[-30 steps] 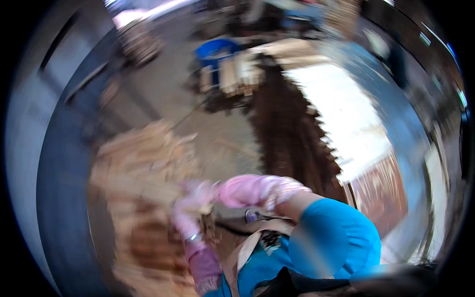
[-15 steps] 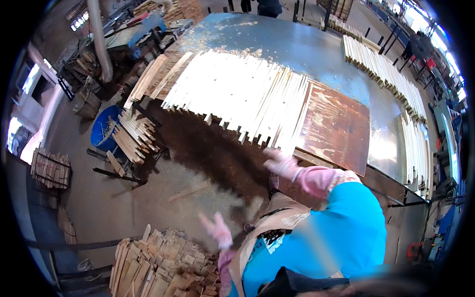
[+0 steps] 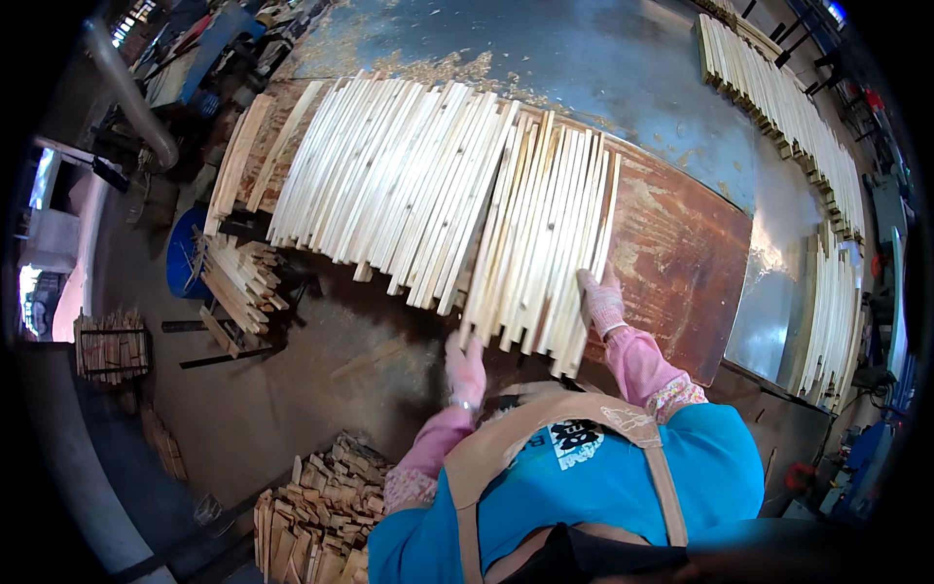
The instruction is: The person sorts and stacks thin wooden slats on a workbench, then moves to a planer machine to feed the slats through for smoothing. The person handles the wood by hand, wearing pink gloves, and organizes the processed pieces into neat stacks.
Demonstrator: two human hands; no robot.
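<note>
Wooden slats [image 3: 545, 234]: pale, thin, long, fanned side by side on rusty brown tabletop [image 3: 681, 263], near ends overhanging. Gloved left hand [image 3: 465, 365] grasps slat ends; right hand [image 3: 601, 300] lies flat, released, on them.

The wooden slats [image 3: 540, 234] form a bundle of pale, narrow strips lying flat and side by side on the rusty brown board [image 3: 681, 263], their long axes running away from the person. They are roughly parallel, though a few fan out slightly at the far end. Their near ends overhang the board's front edge and are uneven — some stick out further than others. The left hand [image 3: 465, 365] meets the near ends at the bundle's left side; the right hand [image 3: 601, 300] rests against its right edge. Just to the left, touching or overlapping, lies a wider spread of similar slats [image 3: 389, 185] — equally pale, tilted a little differently.
</note>
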